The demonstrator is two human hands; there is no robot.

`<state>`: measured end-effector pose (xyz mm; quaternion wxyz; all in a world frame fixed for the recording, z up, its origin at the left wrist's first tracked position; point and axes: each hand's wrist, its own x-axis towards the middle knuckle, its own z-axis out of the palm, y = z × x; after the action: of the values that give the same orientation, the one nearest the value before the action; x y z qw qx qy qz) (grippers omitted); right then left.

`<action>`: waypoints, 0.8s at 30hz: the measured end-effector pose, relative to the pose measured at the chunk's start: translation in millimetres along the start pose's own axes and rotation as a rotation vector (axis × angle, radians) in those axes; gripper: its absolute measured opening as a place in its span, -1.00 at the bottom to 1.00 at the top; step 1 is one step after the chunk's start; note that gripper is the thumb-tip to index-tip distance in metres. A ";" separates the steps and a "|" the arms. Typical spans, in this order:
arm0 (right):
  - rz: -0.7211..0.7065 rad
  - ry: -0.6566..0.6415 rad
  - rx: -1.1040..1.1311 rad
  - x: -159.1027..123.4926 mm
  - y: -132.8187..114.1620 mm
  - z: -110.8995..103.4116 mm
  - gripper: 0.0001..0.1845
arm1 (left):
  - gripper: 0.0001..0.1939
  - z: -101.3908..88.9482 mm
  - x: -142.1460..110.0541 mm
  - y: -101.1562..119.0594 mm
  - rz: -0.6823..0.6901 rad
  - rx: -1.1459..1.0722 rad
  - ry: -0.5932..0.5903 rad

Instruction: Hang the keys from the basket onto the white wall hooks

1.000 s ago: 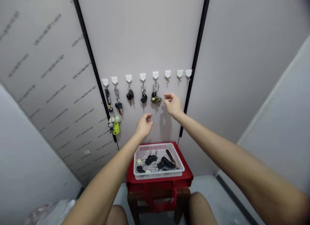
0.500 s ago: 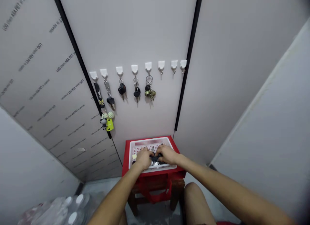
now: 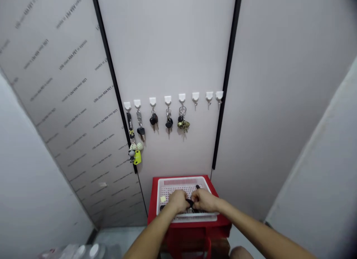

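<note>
Shifting work from hooks (image 3: 182,97) above to the basket (image 3: 195,217) beneath, left hand (image 3: 179,200) and right hand (image 3: 204,200) seemingly pinch a black item (image 3: 190,202).

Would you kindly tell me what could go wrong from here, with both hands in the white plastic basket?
The small black object between the left hand and right hand might catch on other contents.
The white perforated plastic basket sits near the front edge of the red fabric surface, so a push might shift it.
The black printed strap hangs close beside the black-headed metal key; the two could tangle.
</note>
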<state>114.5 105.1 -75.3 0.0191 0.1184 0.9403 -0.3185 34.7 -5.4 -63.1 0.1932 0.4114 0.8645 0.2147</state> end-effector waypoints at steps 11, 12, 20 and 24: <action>-0.059 0.065 0.884 -4.8 -59.5 -59.9 -0.80 | -0.84 -89.0 -1.7 21.7 0.147 -1.078 -0.054; -0.068 0.075 0.932 -4.0 -62.1 -63.0 -0.81 | -0.85 -94.9 -2.7 24.1 0.164 -1.064 -0.048; -0.074 0.207 1.021 -1.0 -68.6 -82.7 -0.79 | -0.92 -119.1 2.5 38.6 0.334 -0.833 0.117; -0.007 0.391 0.800 -2.4 -75.3 -103.2 -0.85 | -0.93 -122.1 7.3 46.3 0.463 -0.621 0.249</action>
<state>103.2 109.0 51.8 -0.2074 0.1713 0.7294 -0.6290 -2.9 0.8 62.0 0.1485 0.4879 0.6601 0.5515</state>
